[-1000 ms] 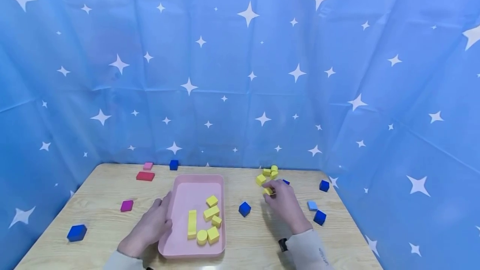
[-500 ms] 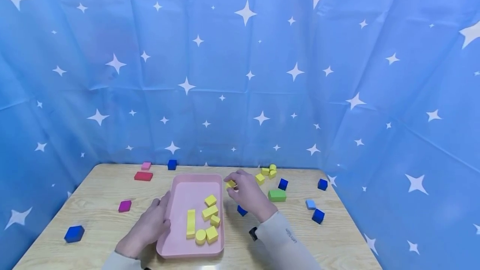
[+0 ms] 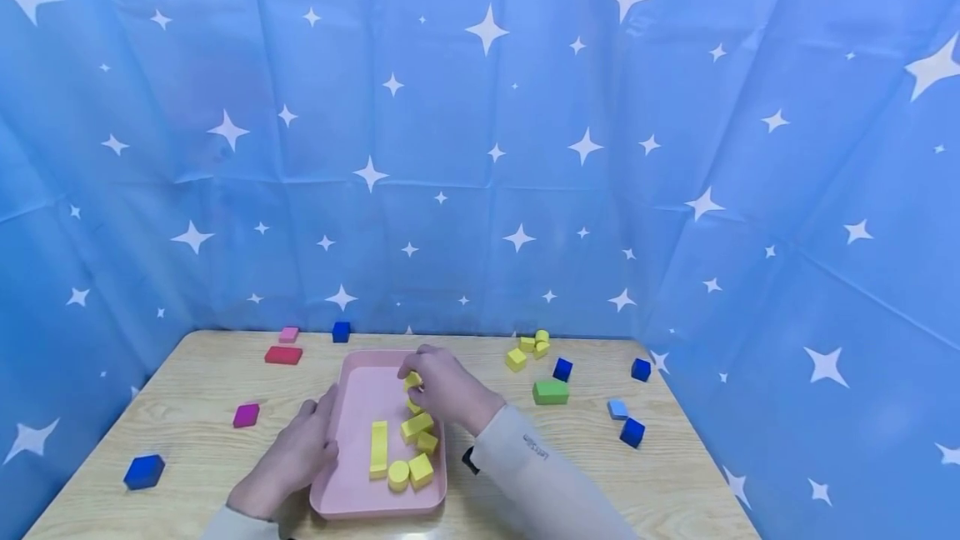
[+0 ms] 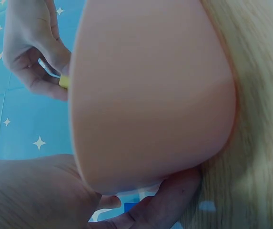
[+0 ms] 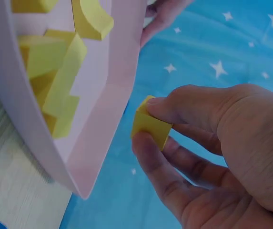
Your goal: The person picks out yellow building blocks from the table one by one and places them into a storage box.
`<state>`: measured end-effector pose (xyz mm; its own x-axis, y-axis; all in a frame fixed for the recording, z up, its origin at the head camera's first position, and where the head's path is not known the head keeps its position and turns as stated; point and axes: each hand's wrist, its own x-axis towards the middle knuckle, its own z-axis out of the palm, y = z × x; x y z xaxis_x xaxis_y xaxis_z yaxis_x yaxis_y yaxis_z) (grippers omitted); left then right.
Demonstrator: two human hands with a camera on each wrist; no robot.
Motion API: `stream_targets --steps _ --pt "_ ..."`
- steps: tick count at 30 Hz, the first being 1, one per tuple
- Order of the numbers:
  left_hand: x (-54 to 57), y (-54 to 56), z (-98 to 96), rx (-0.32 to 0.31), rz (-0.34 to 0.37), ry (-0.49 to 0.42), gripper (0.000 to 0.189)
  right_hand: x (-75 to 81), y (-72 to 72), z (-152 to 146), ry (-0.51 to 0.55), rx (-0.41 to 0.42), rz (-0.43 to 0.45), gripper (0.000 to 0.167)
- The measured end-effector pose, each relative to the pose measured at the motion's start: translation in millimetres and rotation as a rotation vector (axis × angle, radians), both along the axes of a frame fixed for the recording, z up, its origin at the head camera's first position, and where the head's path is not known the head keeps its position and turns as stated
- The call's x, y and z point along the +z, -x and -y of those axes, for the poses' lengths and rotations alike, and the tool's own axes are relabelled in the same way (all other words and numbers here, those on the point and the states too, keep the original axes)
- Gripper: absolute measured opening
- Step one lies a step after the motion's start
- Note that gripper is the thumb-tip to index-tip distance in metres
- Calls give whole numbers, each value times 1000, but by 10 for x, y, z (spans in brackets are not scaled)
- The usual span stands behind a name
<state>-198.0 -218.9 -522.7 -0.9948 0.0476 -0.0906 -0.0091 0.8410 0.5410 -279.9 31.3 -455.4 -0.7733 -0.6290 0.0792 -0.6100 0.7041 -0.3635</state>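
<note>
My right hand [image 3: 450,390] pinches a small yellow block [image 5: 151,125] between thumb and fingers, over the far right part of the pink tray [image 3: 360,390]. In the right wrist view the block hangs beside the tray's rim, clear of the yellow blocks inside. My left hand [image 3: 296,452] rests along the tray's left wall, thumb and fingers spread against its outer side. Inside the tray lie several yellow blocks, among them a long bar [image 3: 378,448], a round one [image 3: 398,476] and a cube [image 3: 421,470].
Yellow blocks [image 3: 516,359] cluster at the back right. Near them are a green block [image 3: 551,392] and several blue cubes [image 3: 632,432]. On the left lie a red block [image 3: 283,355], a magenta block [image 3: 246,415] and a blue block [image 3: 144,471]. A starry blue curtain [image 3: 450,107] stands behind.
My right hand has carried the yellow block leftward from the back right of the table to over the tray, uncovering the green block. The left hand stays at the tray.
</note>
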Motion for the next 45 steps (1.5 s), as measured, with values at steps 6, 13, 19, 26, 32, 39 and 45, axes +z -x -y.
stream_targets --steps 6,13,19,26,32,39,45 --pt "6 -10 -13 17 2 0 91 -12 -17 167 -70 2 59 28" --pt "6 -13 -14 25 6 -2 91 -63 -31 254 -129 31 61 30" --pt "7 -12 -14 17 17 -1 92 -85 -18 235 -136 50 26 33" --pt "-1 -2 0 10 7 2 92 -56 9 138 -95 35 -3 34" --pt "5 -4 8 3 -9 -1 92 -38 65 11 -55 3 16 34" --pt "19 -1 13 2 -8 0 92 -7 147 -157 -15 -23 -8 31" --pt "13 -8 11 1 -14 -9 92 3 216 -323 9 -53 -44 31"
